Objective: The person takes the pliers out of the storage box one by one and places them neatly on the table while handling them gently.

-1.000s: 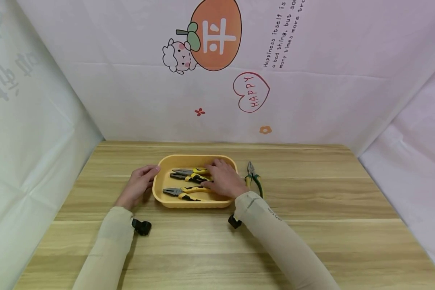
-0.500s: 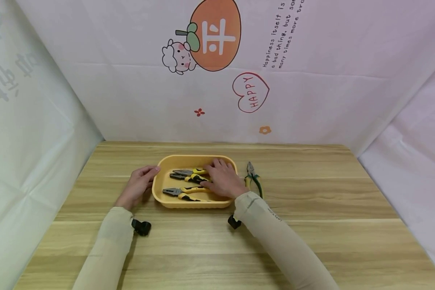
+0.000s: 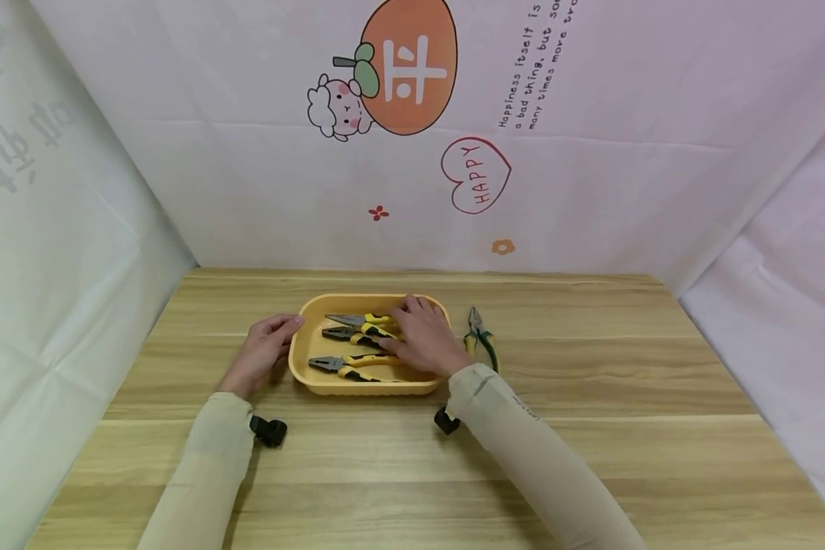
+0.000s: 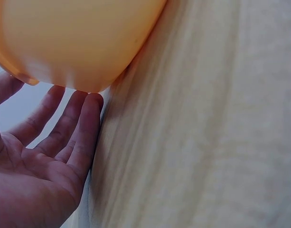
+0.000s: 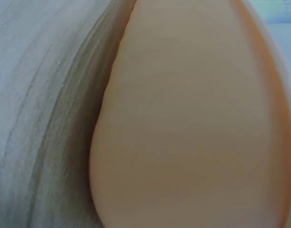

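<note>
I see my right hand (image 3: 426,336) down in the yellow plastic tray (image 3: 371,389), over the handles of the needle-nose pliers (image 3: 349,320); its fingertips are hidden — can't tell if it grips. My left hand (image 3: 264,347) is fairly wide, fingers nearly straight against the tray's left end, thumb by the rim. Main risk: snagging. The dark-headed pliers (image 3: 342,334) sit so close that the handles seem to overlap, so lifting one could drag both. A grip far back on the handles might let the heavy nose dip and knock the combination pliers (image 3: 327,363) nearest me. If the left hand only touches, the tray could slide on the wooden table (image 3: 357,473) — shoved right, it may bump the green-handled pliers (image 3: 477,329) lying just beside it.
</note>
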Motion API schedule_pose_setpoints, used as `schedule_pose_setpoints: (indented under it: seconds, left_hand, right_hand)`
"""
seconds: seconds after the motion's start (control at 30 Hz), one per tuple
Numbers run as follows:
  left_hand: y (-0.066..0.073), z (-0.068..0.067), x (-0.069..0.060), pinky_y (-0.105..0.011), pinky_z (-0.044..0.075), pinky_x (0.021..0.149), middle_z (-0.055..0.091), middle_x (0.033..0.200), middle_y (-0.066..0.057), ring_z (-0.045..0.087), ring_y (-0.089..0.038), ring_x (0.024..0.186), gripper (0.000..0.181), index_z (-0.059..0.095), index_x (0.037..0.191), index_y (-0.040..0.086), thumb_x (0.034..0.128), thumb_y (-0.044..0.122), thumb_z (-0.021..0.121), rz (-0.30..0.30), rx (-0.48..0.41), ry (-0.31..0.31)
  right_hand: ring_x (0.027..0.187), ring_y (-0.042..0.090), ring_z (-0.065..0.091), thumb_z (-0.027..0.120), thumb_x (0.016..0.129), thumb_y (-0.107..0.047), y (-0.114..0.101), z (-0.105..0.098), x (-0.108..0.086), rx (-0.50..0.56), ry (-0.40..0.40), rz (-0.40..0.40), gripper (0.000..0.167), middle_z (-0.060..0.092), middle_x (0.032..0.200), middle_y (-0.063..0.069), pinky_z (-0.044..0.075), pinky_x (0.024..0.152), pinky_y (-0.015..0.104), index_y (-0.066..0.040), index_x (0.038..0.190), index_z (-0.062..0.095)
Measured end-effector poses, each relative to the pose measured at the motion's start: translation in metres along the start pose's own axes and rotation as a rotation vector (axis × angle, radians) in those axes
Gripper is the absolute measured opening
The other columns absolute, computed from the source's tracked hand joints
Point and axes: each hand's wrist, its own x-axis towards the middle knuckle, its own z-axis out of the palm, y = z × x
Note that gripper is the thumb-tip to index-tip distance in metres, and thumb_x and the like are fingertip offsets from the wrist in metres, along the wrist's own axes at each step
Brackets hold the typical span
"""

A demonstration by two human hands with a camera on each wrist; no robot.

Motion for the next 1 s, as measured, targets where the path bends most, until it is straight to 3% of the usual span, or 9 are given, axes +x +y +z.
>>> schedule_pose_setpoints:
  seconds: [0.13,0.57,1.0]
  left_hand:
    - [0.002,0.001,-0.001,-0.021,0.056,0.085,0.055,0.136,-0.022,0.064,-0.005,0.1,0.058,0.05,0.142,-0.009,0.1068,0.037,0.054,0.006,0.001,0.0]
    - [0.003,0.001,-0.001,-0.021,0.055,0.085,0.051,0.14,-0.027,0.064,-0.006,0.103,0.057,0.047,0.143,-0.01,0.1077,0.034,0.053,0.001,-0.027,-0.022]
    - [0.003,0.001,-0.002,-0.02,0.055,0.085,0.051,0.14,-0.027,0.063,-0.006,0.102,0.057,0.047,0.143,-0.011,0.1073,0.033,0.054,-0.001,-0.028,-0.008]
  right_hand:
    - [0.113,0.03,0.051,0.066,0.099,-0.043,-0.003,-0.006,0.0,0.006,0.056,-0.042,0.052,0.055,0.126,0.012,0.045,0.097,0.05,-0.01,0.139,0.061]
    - [0.103,0.027,0.052,0.072,0.096,-0.039,-0.023,-0.037,-0.007,-0.004,0.169,-0.131,0.052,0.057,0.122,0.01,0.046,0.081,0.041,-0.008,0.136,0.063]
    - [0.103,0.027,0.051,0.072,0.096,-0.038,-0.041,-0.062,-0.017,0.008,0.187,-0.154,0.049,0.056,0.122,0.01,0.046,0.08,0.04,-0.008,0.135,0.063]
